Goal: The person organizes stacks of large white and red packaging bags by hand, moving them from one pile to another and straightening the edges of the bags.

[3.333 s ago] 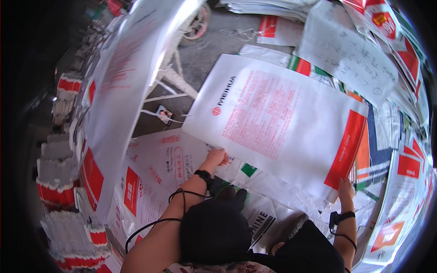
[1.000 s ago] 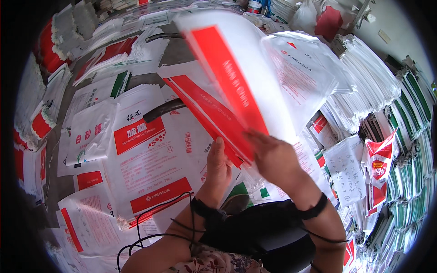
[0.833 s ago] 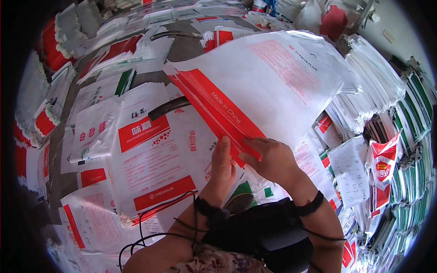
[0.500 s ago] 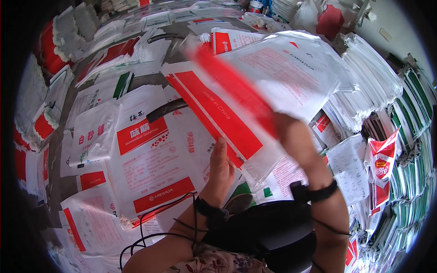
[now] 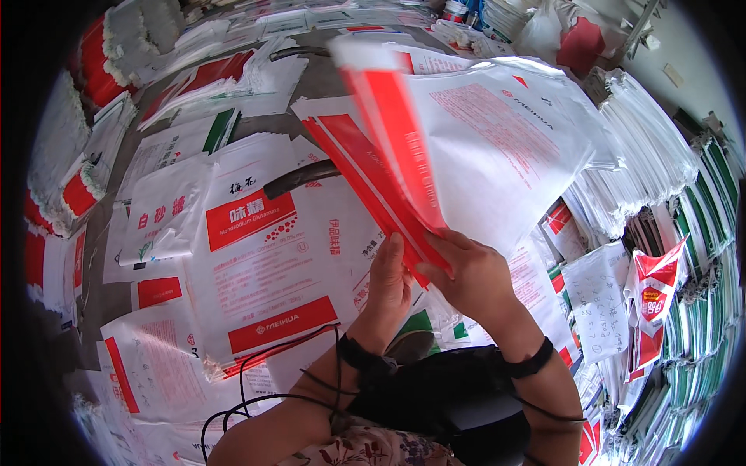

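In front of me a small bundle of flat white sacks with red bands [image 5: 346,151] hangs by its near edge from my left hand [image 5: 391,281], thumb on top and fingers curled beneath. My right hand [image 5: 475,273] pinches the near corner of a red-and-white sack [image 5: 396,124] just above that bundle; its far end is blurred by motion. Both hands are close together, almost touching. Beyond the bundle spreads a large white sack with red print [image 5: 497,116]. To the left, a printed white sack with a red panel [image 5: 264,272] lies flat.
A dark curved bar [image 5: 299,179] sticks out left of the bundle, with another curved bar [image 5: 299,52] farther off. Stacks of folded sacks [image 5: 645,147] rise at the right, red-edged piles [image 5: 81,194] at the left. A black cable [image 5: 256,400] loops beside my left forearm.
My right hand has come down and left, next to my left hand. The red-and-white sack in it has swung more upright over the bundle. My left hand keeps its hold.
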A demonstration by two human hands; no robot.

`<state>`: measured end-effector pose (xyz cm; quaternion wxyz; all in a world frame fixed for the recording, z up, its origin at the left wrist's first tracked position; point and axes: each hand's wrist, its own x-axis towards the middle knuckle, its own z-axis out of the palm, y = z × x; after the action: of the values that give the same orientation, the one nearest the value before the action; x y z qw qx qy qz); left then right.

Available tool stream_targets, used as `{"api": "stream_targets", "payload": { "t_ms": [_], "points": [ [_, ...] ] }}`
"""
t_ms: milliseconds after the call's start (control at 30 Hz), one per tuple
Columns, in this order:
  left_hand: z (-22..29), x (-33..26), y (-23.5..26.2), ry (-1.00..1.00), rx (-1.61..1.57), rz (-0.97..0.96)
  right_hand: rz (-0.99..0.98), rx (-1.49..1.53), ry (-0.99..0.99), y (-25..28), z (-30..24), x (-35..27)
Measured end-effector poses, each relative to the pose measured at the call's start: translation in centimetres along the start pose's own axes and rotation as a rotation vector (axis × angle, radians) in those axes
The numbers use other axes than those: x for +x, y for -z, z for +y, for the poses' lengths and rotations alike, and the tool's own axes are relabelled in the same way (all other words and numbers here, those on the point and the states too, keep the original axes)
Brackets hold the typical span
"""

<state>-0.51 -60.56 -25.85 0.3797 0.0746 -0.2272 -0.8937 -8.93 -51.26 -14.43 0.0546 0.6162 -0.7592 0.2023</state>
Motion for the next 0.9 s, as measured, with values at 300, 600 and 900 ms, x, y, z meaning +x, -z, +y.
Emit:
{"api": "stream_targets", "payload": {
  "t_ms": [300,600,900],
  "points": [
    [-0.4,0.2,1.8,0.029,-0.035,0.027,-0.139,0.201,-0.115,-0.1,0.4,1.0],
    [-0.3,0.0,1.7,0.035,-0.023,0.038,-0.179,0.23,-0.166,-0.4,1.7,0.9],
    [-0.8,0.0,-0.6,0.015,-0.074,0.116,-0.19,-0.337,-0.013,1.7,8.9,3.1]
  ]
}}
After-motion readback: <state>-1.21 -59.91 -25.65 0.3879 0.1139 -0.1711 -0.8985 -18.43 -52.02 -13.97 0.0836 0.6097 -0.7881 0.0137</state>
